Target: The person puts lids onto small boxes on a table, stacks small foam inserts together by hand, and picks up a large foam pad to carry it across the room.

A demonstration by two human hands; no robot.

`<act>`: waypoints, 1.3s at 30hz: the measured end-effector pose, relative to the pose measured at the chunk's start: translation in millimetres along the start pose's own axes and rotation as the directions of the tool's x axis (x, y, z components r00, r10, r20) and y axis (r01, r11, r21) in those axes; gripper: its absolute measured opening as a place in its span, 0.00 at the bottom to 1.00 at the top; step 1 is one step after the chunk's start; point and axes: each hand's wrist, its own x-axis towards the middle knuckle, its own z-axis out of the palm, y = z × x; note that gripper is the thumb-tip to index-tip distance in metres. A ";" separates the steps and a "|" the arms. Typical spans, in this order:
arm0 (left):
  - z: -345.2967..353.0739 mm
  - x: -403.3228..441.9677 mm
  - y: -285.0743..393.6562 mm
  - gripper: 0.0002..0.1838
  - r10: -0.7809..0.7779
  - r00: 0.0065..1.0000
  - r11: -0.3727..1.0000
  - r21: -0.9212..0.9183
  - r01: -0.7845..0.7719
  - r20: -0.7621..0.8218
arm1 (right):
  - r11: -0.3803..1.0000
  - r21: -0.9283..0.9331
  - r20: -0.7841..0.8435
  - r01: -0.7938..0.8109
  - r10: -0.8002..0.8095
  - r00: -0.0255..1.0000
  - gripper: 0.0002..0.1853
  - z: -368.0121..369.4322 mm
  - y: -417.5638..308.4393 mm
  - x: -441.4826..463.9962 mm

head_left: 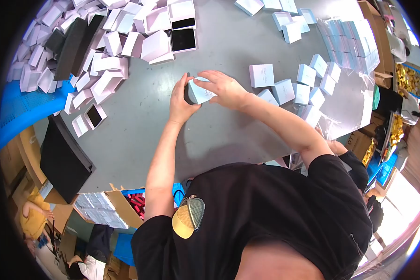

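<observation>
A small white gift box [200,93] with faint lettering on its top is held between my hands above the grey table. My left hand [182,101] grips its left side, with a dark gap showing between the palm and the box. From the right, my right hand [224,89] closes over the box, fingers along the far edge and thumb at the near side. To the right lie several closed white boxes with lettering, such as one box [261,75] close to my right hand.
Open box halves [108,84] are heaped at the left, some with black inserts [183,39]. Dark foam strips [74,49] lie on that heap. Plastic-wrapped stacks of boxes [352,44] stand at the far right. Another person's arm [338,148] is at the right edge of the table [210,135].
</observation>
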 end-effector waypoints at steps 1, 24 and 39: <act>-0.6 1.5 -0.6 0.55 -0.002 1.000 1.000 0.010 0.002 -0.004 | 0.995 0.095 -0.030 -0.035 0.038 0.999 0.41 -0.5 1.0 -0.6; -8.9 -5.3 -4.0 0.37 -0.109 0.993 0.982 -0.148 0.116 0.054 | 0.964 0.265 -0.097 -0.027 0.054 0.994 0.39 2.2 -3.4 -8.9; -7.5 -5.1 -8.5 0.20 0.009 0.994 0.998 0.064 -0.016 0.108 | 0.998 0.056 -0.048 -0.037 0.040 0.998 0.41 7.0 -4.5 -14.2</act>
